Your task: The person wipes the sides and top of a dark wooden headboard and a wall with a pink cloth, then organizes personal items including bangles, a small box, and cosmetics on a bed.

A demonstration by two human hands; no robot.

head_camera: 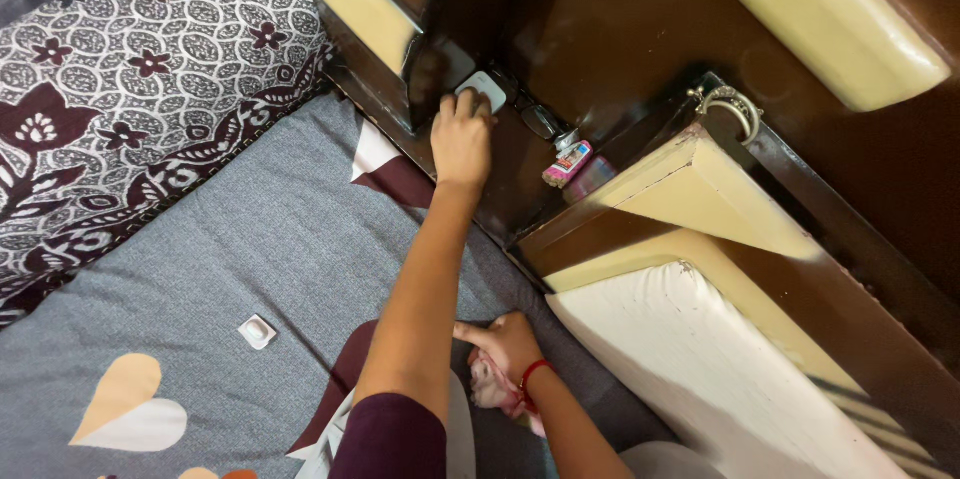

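Hands: two. Left hand (pixel 462 139) lies fingers-flat on one white box (pixel 484 89) on the dark shelf (pixel 520 174), not gripping; right hand (pixel 505 344) clutches one pink cloth (pixel 490 384); one blister pack (pixel 257 331) lies on the sheet (pixel 250 239)

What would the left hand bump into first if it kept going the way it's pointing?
The left hand already has its fingertips on a small white charger-like block on the dark shelf. Beyond it, probably the dark wooden headboard, though depth is unclear.
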